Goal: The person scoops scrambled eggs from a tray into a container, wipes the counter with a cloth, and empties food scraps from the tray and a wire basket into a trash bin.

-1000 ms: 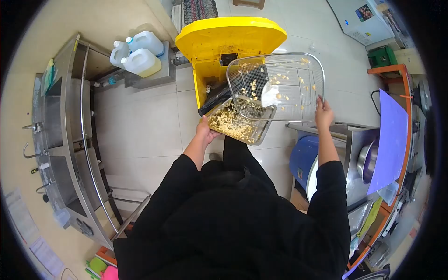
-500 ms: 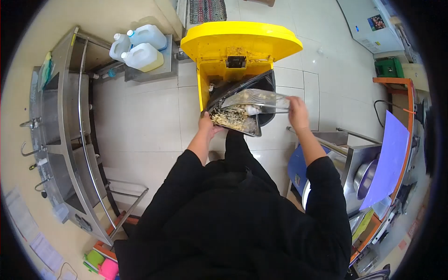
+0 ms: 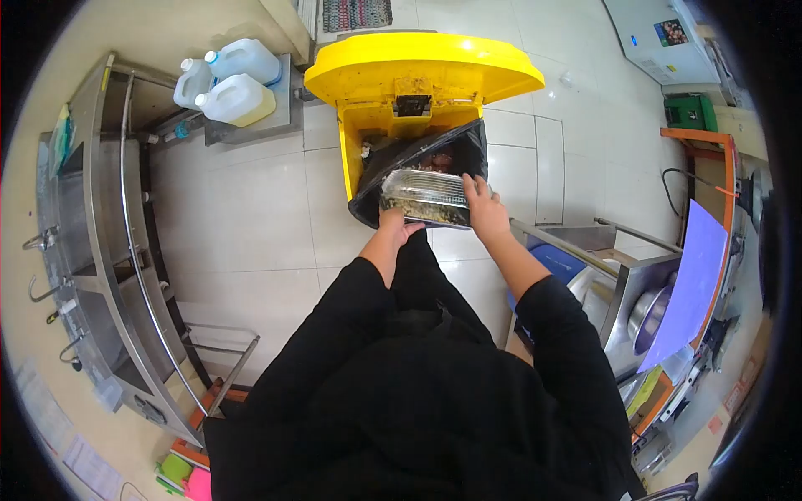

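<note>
My left hand (image 3: 394, 228) grips the near left end of a shallow tray (image 3: 422, 212) with pale and dark food scraps in it. Over the tray lies a clear ribbed plastic container (image 3: 426, 188), its right end held in my right hand (image 3: 488, 205). Both pieces are above the mouth of a yellow bin (image 3: 354, 159), whose lid (image 3: 418, 65) stands raised. A black bag (image 3: 469, 142) lines the bin, and reddish-brown waste (image 3: 436, 160) shows inside. The tray's far side is hidden under the clear container.
Several plastic jugs (image 3: 238, 98) stand on a metal stand at the upper left. A steel sink unit (image 3: 121, 250) runs along the left. To the right are a metal rack (image 3: 606, 242), a steel bowl (image 3: 650, 321) and a purple sheet (image 3: 692, 284). A woven mat (image 3: 357, 13) lies beyond the bin.
My right hand has moved left and down, bringing the clear container from a raised, tilted position to lie over the tray. Fewer of the tray's scraps are visible. The view has shifted slightly.
</note>
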A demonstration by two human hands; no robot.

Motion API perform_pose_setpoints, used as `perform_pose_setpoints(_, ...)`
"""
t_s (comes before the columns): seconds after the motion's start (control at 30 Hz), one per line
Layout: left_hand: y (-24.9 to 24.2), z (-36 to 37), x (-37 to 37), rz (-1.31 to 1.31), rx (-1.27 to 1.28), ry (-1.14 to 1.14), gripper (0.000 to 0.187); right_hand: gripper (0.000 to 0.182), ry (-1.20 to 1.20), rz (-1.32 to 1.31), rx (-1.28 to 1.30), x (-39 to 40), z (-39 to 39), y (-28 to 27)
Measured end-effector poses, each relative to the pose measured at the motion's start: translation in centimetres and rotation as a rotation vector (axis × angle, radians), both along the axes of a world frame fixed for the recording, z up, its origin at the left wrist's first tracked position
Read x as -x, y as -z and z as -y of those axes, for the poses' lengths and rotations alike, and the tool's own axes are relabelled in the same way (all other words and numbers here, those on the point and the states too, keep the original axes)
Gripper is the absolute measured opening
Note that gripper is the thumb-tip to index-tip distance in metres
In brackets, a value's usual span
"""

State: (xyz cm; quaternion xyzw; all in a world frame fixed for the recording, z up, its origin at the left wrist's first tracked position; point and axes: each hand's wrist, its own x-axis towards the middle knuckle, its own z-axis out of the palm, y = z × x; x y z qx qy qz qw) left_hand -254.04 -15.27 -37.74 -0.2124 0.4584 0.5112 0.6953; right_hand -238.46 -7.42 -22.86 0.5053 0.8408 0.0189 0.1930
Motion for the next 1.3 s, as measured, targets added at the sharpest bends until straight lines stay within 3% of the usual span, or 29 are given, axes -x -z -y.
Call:
perform_pose_setpoints(0.13,0.1,-0.4,2.3,0.023,0.245,-0.048,0.042,0.062,0.095,-0.172,-0.022,-1.5,-3.1,-0.7)
perform_pose_setpoints(0.23,-0.8,-1.1,1.4,-0.091,0.113,-0.009,0.041,0.065,-0.054,-0.068,-0.025,-1.1,-2.1,-0.4)
perform_pose_setpoints(0.27,-2.1,-1.6,0.8,-0.153,0.012,0.107,0.041,0.067,-0.108,0.035,-0.003,-1.2,-1.0,0.4)
perform_pose_setpoints(0.4,1.2,-0.4,1.6,0.279,0.121,-0.063,0.043,0.066,0.034,-0.123,-0.016,-0.8,-3.6,-0.8)
perform_pose_setpoints(0.47,2.9,-0.1,0.7,-0.005,0.139,-0.016,0.042,0.065,-0.002,-0.140,-0.056,0.0,-4.3,-1.8)
perform_pose_setpoints(0.53,0.6,-1.0,-0.2,-0.158,0.139,-0.016,0.043,0.062,-0.130,-0.014,-0.095,0.3,-3.2,-1.8)
perform_pose_setpoints(0.67,0.0,-0.5,2.2,0.232,0.164,-0.114,0.046,0.061,-0.055,-0.103,-0.024,-0.1,-3.3,-1.6)
perform_pose_setpoints(0.73,0.5,-0.1,1.5,0.095,0.232,-0.164,0.044,0.062,0.044,-0.236,-0.047,0.8,-5.4,-3.2)
perform_pose_setpoints(0.8,0.7,0.0,1.3,0.037,0.193,-0.152,0.044,0.062,-0.086,-0.158,-0.068,0.8,-4.5,-3.0)
perform_pose_setpoints(0.87,0.0,-0.1,1.6,0.051,0.053,-0.091,0.045,0.062,-0.155,-0.033,-0.057,0.7,-2.7,-2.6)
perform_pose_setpoints(0.97,0.0,1.3,2.6,0.231,0.028,-0.143,0.049,0.062,-0.117,-0.096,-0.132,0.3,-4.2,-3.0)
perform_pose_setpoints(1.17,1.7,2.6,2.4,0.091,0.016,-0.105,0.055,0.058,-0.037,-0.205,-0.026,4.5,-7.5,-13.3)
perform_pose_setpoints(1.3,-0.1,3.2,2.8,0.100,-0.015,-0.121,0.056,0.055,-0.083,-0.265,0.013,5.6,-7.9,-15.6)
